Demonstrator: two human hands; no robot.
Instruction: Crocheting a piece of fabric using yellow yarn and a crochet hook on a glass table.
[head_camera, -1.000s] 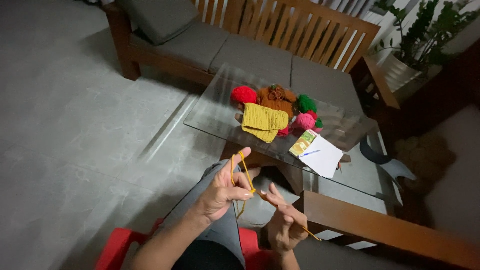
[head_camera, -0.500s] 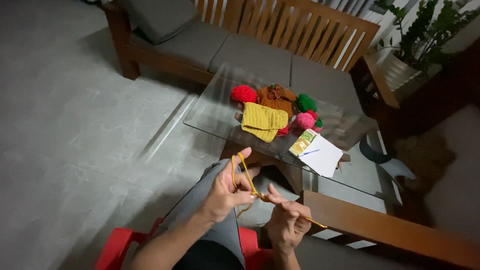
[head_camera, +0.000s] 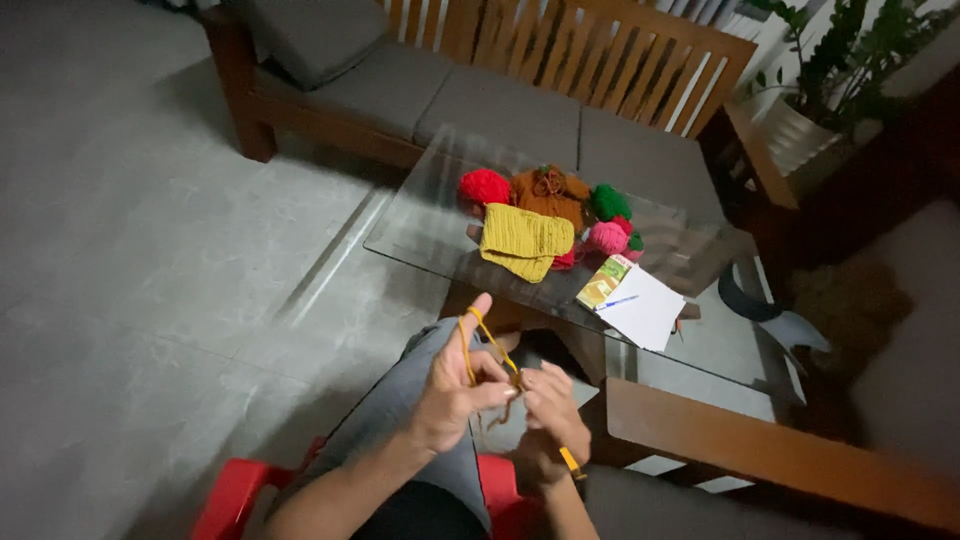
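Left hand raised over the lap, mustard yarn looped over the index finger, thumb and fingers pinching the strand. Right hand just beside it, closed on a yellow-handled crochet hook, fingertips meeting the left hand's at the yarn. Person sits on a red chair. Ahead, a glass worktop carries a yellow knitted piece, red, brown, green and pink yarn balls and white paper.
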